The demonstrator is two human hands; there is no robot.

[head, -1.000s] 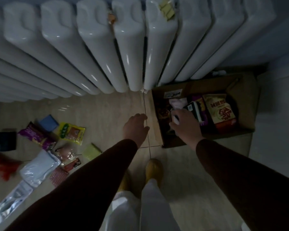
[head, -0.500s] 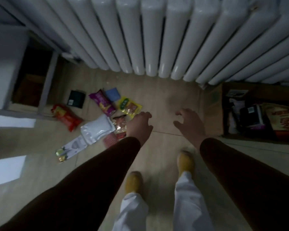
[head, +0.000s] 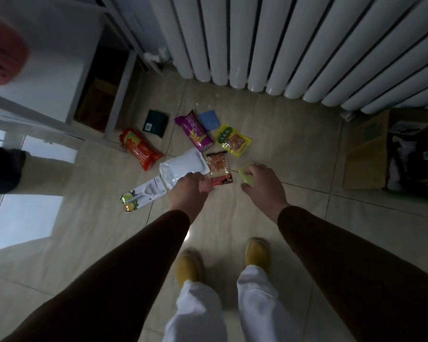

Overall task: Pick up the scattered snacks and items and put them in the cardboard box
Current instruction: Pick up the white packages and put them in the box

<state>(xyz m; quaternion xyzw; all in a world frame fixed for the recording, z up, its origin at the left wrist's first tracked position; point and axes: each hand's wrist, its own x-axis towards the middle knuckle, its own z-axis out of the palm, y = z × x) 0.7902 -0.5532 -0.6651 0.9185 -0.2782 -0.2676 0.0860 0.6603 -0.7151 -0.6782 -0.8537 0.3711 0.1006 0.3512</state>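
Several snacks lie scattered on the tiled floor: a red bag [head: 140,150], a purple bag [head: 194,130], a blue square [head: 209,119], a yellow pouch [head: 234,140], a white pouch [head: 181,166], an orange clear packet [head: 218,162] and a black flat item [head: 156,123]. My left hand [head: 188,191] is down on a small red checked packet [head: 205,187] at the white pouch's edge; its grip is hidden. My right hand [head: 262,186] has fingers and thumb around a small yellow-green packet [head: 247,175]. The cardboard box [head: 366,154] stands at the far right, holding dark packages.
A white radiator [head: 282,45] runs along the wall behind the snacks. A white cabinet [head: 47,58] with a metal leg stands at the left. A white card with lemon pictures [head: 141,196] lies near my left hand. My yellow slippers [head: 257,253] are below the hands.
My view swung left from the box to the snack pile. My right hand left the box, and both hands came down onto the small packets.
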